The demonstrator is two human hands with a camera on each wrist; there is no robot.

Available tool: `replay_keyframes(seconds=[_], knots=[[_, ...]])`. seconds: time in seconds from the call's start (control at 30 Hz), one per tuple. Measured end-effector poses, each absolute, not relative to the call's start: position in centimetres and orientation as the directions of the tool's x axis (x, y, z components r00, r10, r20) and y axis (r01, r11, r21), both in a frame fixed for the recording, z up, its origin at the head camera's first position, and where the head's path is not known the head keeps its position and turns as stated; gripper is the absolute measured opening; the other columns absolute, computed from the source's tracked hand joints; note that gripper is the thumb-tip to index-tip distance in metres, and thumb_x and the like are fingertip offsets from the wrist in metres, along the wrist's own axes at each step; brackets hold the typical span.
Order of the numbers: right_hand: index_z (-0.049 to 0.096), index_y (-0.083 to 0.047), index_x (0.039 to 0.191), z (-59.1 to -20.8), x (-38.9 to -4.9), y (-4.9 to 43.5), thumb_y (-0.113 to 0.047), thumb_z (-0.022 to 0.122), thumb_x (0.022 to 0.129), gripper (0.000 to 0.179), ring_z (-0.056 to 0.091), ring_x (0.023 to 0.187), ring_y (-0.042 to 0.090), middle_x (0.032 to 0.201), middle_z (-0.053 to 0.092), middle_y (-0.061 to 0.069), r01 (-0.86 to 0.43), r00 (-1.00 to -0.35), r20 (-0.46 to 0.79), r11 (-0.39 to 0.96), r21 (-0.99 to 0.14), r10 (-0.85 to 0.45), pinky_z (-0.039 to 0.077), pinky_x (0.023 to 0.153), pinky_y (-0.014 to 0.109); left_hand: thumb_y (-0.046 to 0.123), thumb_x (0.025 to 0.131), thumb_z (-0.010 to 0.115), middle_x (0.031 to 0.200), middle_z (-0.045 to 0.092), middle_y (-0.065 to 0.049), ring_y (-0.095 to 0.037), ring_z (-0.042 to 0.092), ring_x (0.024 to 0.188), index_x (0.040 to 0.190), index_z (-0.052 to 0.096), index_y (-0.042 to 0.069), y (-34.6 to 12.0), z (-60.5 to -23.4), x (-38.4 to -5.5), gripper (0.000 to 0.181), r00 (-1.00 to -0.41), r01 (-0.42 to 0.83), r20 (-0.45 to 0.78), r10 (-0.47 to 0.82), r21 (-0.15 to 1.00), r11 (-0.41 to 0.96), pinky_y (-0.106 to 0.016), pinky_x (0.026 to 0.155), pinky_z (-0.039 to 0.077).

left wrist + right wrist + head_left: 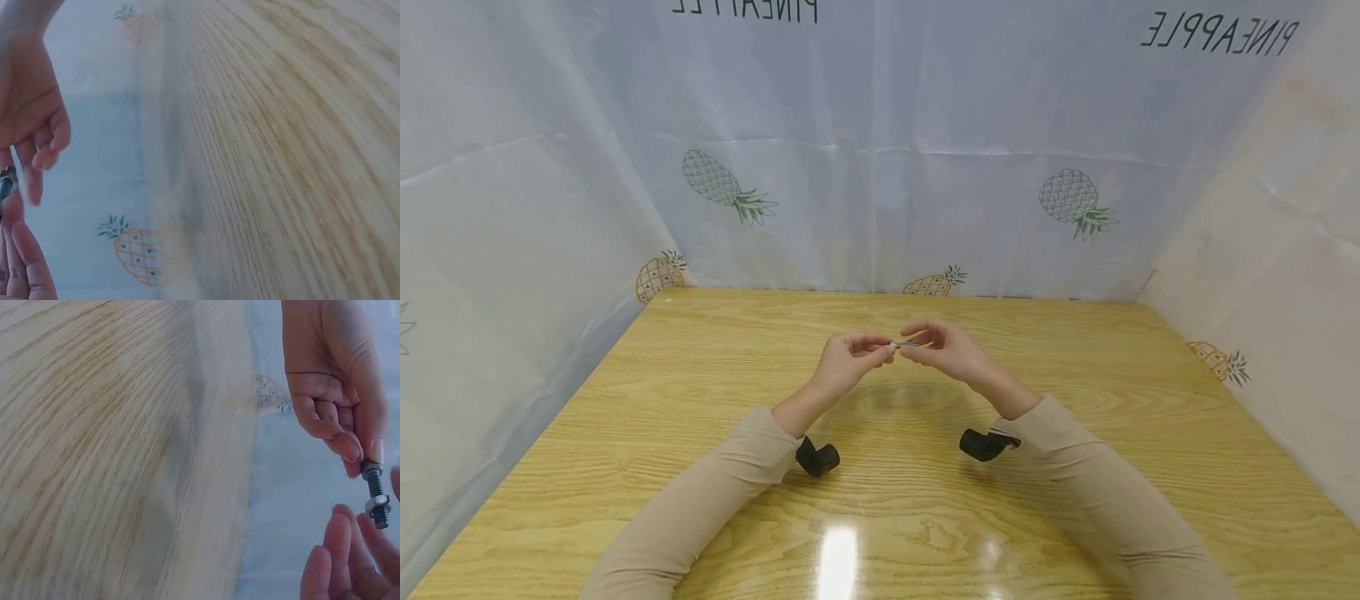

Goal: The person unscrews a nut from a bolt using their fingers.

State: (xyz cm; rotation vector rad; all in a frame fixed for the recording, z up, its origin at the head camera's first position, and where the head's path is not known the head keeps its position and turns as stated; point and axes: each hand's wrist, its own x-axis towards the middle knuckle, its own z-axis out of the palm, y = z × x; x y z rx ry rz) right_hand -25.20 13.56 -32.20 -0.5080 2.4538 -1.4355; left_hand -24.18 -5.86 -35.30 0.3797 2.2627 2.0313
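A dark metal bolt (375, 481) is held above the table, its head pinched between the thumb and fingers of my left hand (848, 363). On its thread, close to the free end, sits a silver hex nut (377, 504). My right hand (951, 350) is at the bolt's free end, thumb and fingers spread on either side of it. The right wrist view shows gaps between these right fingers (340, 550) and the nut. At the left edge of the left wrist view, the nut and part of the bolt are partly cut off.
Below the hands is a wood-grain table (895, 517). White curtains (880, 208) with pineapple prints stand behind it and at both sides. Black wrist-worn devices (817, 457) hang beneath both sleeves, close above the tabletop.
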Motion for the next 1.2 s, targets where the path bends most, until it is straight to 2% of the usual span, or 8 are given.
replay_keyframes(seconds=[0.17,0.37,0.53,0.6,0.7,0.8,1.03,1.2], knots=[[0.059,-0.003,0.12,-32.32,-25.37,13.6,-0.035,0.049,0.097,0.04,0.059,0.103,0.037,0.11,0.067,0.018,-0.132,-0.911,-0.082,0.473,-0.871,-0.405,0.053,0.092,0.042,0.012,0.09,0.062,0.101,0.07,-0.017,-0.011,0.068,0.085,0.112,0.065,-0.001,-5.95,-35.28,-24.15,0.026,-0.965,0.138,0.112,0.237,0.986,0.094,-0.047,0.094,0.051],[0.059,-0.003,0.119,-32.24,-25.23,13.61,-0.022,0.057,0.094,0.031,0.059,0.106,0.036,0.116,0.063,0.018,-0.178,-0.912,-0.033,0.465,-0.867,-0.409,0.05,0.094,0.048,0.014,0.089,0.063,0.099,0.071,-0.016,-0.011,0.068,0.084,0.111,0.066,0.0,-5.96,-35.32,-24.22,0.026,-0.966,0.144,0.117,0.231,0.984,0.106,-0.044,0.092,0.053],[0.054,-0.003,0.123,-32.22,-25.24,13.51,-0.02,0.062,0.09,0.038,0.059,0.107,0.031,0.123,0.058,0.016,-0.168,-0.919,-0.03,0.459,-0.872,-0.394,0.047,0.096,0.051,0.013,0.089,0.063,0.099,0.07,-0.017,-0.013,0.068,0.086,0.111,0.066,0.001,-5.94,-35.33,-24.29,0.026,-0.967,0.141,0.114,0.23,0.984,0.107,-0.043,0.092,0.053],[0.052,-0.003,0.126,-32.28,-25.3,13.54,-0.024,0.06,0.092,0.041,0.059,0.107,0.034,0.122,0.059,0.017,-0.152,-0.918,-0.045,0.455,-0.877,-0.394,0.048,0.096,0.05,0.014,0.089,0.063,0.1,0.07,-0.017,-0.017,0.068,0.089,0.112,0.066,0.001,-5.92,-35.34,-24.29,0.026,-0.966,0.137,0.11,0.233,0.985,0.103,-0.045,0.093,0.052],[0.054,-0.003,0.125,-32.36,-25.36,13.63,-0.031,0.053,0.096,0.041,0.059,0.102,0.034,0.116,0.064,0.018,-0.144,-0.913,-0.064,0.465,-0.873,-0.403,0.05,0.094,0.048,0.014,0.089,0.063,0.101,0.07,-0.018,-0.017,0.069,0.089,0.112,0.066,0.0,-5.89,-35.31,-24.28,0.027,-0.967,0.129,0.103,0.231,0.987,0.099,-0.046,0.094,0.052],[0.058,-0.002,0.121,-32.38,-25.41,13.71,-0.032,0.049,0.098,0.039,0.06,0.097,0.033,0.109,0.066,0.019,-0.146,-0.91,-0.069,0.47,-0.87,-0.409,0.051,0.093,0.047,0.013,0.09,0.063,0.102,0.069,-0.019,-0.014,0.068,0.087,0.113,0.065,0.0,-5.88,-35.3,-24.24,0.027,-0.967,0.133,0.108,0.232,0.986,0.097,-0.046,0.094,0.051],[0.057,-0.005,0.12,-32.69,-25.49,13.71,-0.019,0.061,0.091,0.033,0.059,0.108,0.032,0.121,0.059,0.016,-0.167,-0.916,-0.032,0.452,-0.876,-0.399,0.048,0.096,0.05,0.013,0.089,0.063,0.099,0.07,-0.016,-0.01,0.068,0.084,0.111,0.066,0.0,-5.95,-35.38,-24.2,0.026,-0.969,0.141,0.113,0.221,0.983,0.115,-0.041,0.09,0.054],[0.054,-0.004,0.125,-32.56,-25.4,13.75,-0.026,0.06,0.092,0.041,0.059,0.107,0.031,0.122,0.059,0.015,-0.157,-0.921,-0.039,0.459,-0.874,-0.389,0.049,0.096,0.048,0.016,0.089,0.064,0.098,0.071,-0.015,-0.011,0.068,0.085,0.11,0.067,0.001,-5.88,-35.4,-24.24,0.025,-0.969,0.14,0.112,0.222,0.983,0.114,-0.042,0.091,0.054]])
